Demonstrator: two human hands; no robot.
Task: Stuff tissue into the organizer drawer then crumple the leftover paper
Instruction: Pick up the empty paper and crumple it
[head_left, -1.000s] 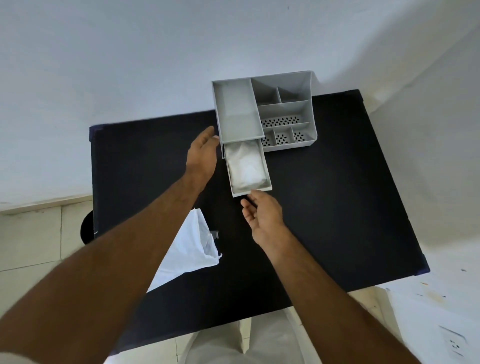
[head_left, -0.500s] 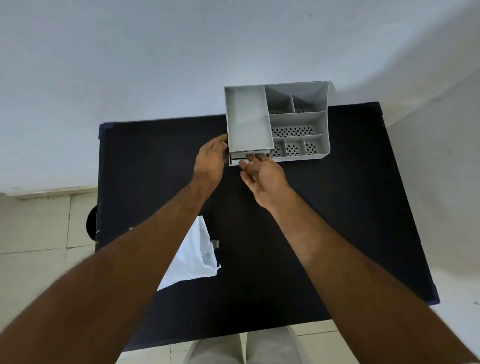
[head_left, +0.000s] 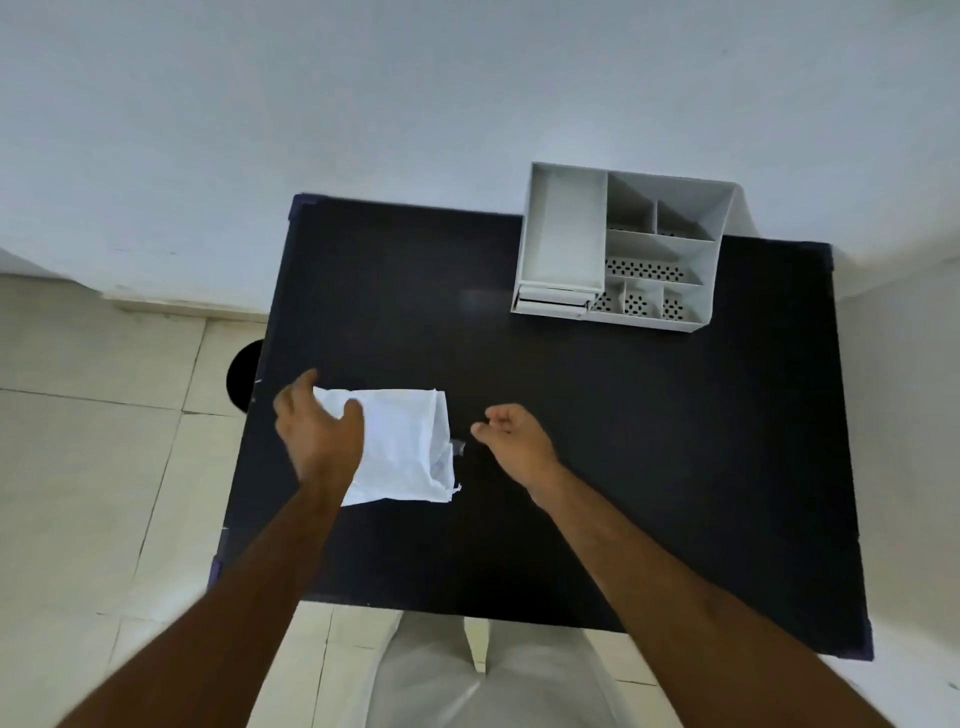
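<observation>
My left hand (head_left: 319, 434) reaches forward, fingers spread loosely over the left edge of the white paper (head_left: 402, 447) lying on the black table (head_left: 649, 441). My right hand (head_left: 514, 441) hovers at its three o'clock, half curled, empty. The grey organizer (head_left: 621, 247) sits at one o'clock, its drawer (head_left: 551, 301) closed.

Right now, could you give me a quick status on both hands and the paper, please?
Left hand on white paper, fingers curled over its edge. Right hand open, empty, beside it. Organizer drawer shut. Nothing in the way.
</observation>
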